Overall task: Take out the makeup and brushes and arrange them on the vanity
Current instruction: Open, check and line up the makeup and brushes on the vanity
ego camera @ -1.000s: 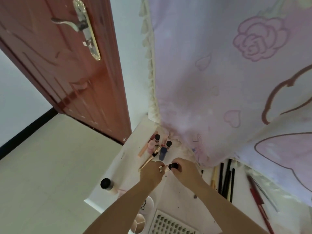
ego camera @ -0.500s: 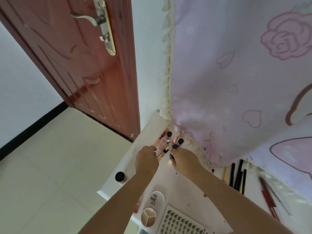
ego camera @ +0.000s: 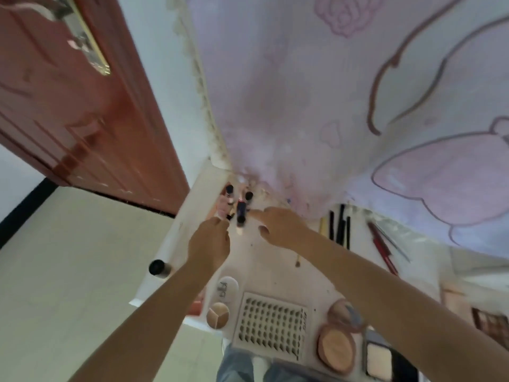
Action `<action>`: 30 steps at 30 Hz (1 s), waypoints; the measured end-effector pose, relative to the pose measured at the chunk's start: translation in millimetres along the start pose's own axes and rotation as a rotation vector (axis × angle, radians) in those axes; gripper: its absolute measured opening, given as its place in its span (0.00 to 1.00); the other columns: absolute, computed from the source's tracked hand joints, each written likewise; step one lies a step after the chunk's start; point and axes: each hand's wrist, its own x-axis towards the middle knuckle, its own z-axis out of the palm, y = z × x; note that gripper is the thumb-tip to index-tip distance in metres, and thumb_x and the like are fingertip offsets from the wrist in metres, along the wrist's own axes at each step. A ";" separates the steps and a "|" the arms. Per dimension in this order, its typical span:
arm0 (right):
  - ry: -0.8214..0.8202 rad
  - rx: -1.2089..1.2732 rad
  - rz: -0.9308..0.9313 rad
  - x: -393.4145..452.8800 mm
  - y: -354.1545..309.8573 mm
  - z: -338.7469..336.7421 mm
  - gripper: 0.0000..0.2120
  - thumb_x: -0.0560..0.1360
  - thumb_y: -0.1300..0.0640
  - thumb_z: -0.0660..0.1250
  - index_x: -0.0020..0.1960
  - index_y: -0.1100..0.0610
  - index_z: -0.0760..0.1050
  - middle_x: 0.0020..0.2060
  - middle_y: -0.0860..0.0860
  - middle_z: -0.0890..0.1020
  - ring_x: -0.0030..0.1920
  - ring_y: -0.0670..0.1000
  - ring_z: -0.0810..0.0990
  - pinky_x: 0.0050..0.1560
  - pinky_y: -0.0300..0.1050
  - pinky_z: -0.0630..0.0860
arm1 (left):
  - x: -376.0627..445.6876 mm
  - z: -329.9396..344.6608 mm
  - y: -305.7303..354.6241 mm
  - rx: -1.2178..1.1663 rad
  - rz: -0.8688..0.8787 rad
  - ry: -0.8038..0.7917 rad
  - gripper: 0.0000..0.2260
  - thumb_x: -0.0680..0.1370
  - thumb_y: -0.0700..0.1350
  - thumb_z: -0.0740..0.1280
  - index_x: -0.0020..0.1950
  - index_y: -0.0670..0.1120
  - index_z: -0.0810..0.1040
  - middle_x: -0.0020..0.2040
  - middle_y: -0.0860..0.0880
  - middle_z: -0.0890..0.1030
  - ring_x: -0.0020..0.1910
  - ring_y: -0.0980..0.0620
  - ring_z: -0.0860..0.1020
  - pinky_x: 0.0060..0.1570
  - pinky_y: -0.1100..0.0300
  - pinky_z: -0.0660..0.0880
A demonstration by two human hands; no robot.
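My right hand [ego camera: 278, 227] has just let go, fingers now spread and empty, my left hand [ego camera: 212, 241] loosely curled on nothing, the small bottle [ego camera: 241, 215] placed among the tubes at frame centre, another item arranged.

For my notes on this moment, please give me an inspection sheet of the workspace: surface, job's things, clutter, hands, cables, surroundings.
Surface: white vanity top, speckled with small marks.
Job's things: small bottles and tubes grouped at the far left corner; dark pencils and red pencils in rows on the right; grid palette, round compacts and a three-part compact at the near edge.
Clutter: a black-capped bottle at the left edge.
Hands: left hand with curled fingers beside the bottles, grip unclear; right hand open, forefinger pointing at them.
Cables: nothing seen.
Surroundings: red-brown door, pink floral curtain, pale floor.
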 end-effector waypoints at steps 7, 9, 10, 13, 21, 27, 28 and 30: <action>-0.087 0.099 0.182 -86.1 63.7 24.2 0.16 0.78 0.57 0.54 0.65 0.55 0.69 0.61 0.53 0.75 0.61 0.54 0.73 0.58 0.46 0.69 | -19.3 22.1 67.8 0.102 0.464 -0.013 0.07 0.68 0.35 0.70 0.45 0.39 0.80 0.44 0.43 0.81 0.45 0.44 0.80 0.38 0.59 0.78; -0.062 0.128 0.355 -112.2 90.6 33.9 0.14 0.78 0.57 0.54 0.60 0.58 0.72 0.58 0.54 0.77 0.58 0.55 0.75 0.56 0.45 0.71 | -17.2 41.1 87.6 0.120 0.467 -0.145 0.13 0.77 0.41 0.60 0.60 0.43 0.73 0.60 0.46 0.74 0.61 0.48 0.71 0.55 0.58 0.72; -0.041 0.130 0.457 -124.5 105.8 38.0 0.13 0.78 0.57 0.54 0.58 0.58 0.73 0.56 0.54 0.78 0.57 0.55 0.76 0.55 0.45 0.72 | -13.9 51.6 95.0 0.134 0.468 -0.195 0.15 0.79 0.43 0.56 0.64 0.44 0.69 0.64 0.47 0.71 0.65 0.49 0.67 0.59 0.58 0.68; 0.070 0.131 0.737 -157.9 148.4 46.7 0.14 0.77 0.57 0.55 0.58 0.58 0.73 0.54 0.56 0.79 0.55 0.55 0.78 0.55 0.44 0.73 | -3.5 77.1 122.2 0.200 0.531 -0.275 0.18 0.80 0.46 0.52 0.70 0.44 0.62 0.70 0.46 0.64 0.70 0.51 0.60 0.66 0.58 0.61; 0.117 0.266 0.979 -176.9 196.1 72.0 0.14 0.77 0.57 0.57 0.57 0.64 0.72 0.54 0.60 0.76 0.55 0.60 0.75 0.52 0.47 0.72 | 8.0 129.2 165.0 0.300 0.507 -0.477 0.27 0.81 0.52 0.47 0.75 0.41 0.43 0.76 0.44 0.42 0.75 0.47 0.39 0.72 0.55 0.40; 0.170 0.357 0.958 -172.8 201.1 72.0 0.14 0.77 0.56 0.59 0.56 0.65 0.73 0.55 0.61 0.75 0.55 0.60 0.75 0.53 0.47 0.72 | 8.8 142.0 170.7 0.314 0.485 -0.471 0.27 0.81 0.54 0.47 0.75 0.42 0.42 0.76 0.44 0.42 0.75 0.47 0.39 0.72 0.57 0.40; 0.169 0.359 0.932 -175.2 201.5 69.7 0.15 0.77 0.56 0.59 0.57 0.65 0.73 0.55 0.61 0.75 0.56 0.60 0.75 0.53 0.47 0.71 | 8.4 142.1 172.3 0.322 0.485 -0.467 0.27 0.81 0.54 0.47 0.75 0.42 0.42 0.76 0.44 0.42 0.75 0.47 0.39 0.72 0.56 0.40; 0.147 0.345 0.870 -183.1 203.5 61.1 0.15 0.78 0.56 0.57 0.57 0.64 0.73 0.54 0.60 0.75 0.56 0.59 0.75 0.53 0.46 0.70 | 7.3 139.6 176.2 0.326 0.488 -0.456 0.28 0.81 0.54 0.47 0.75 0.42 0.42 0.76 0.44 0.42 0.75 0.47 0.39 0.72 0.56 0.40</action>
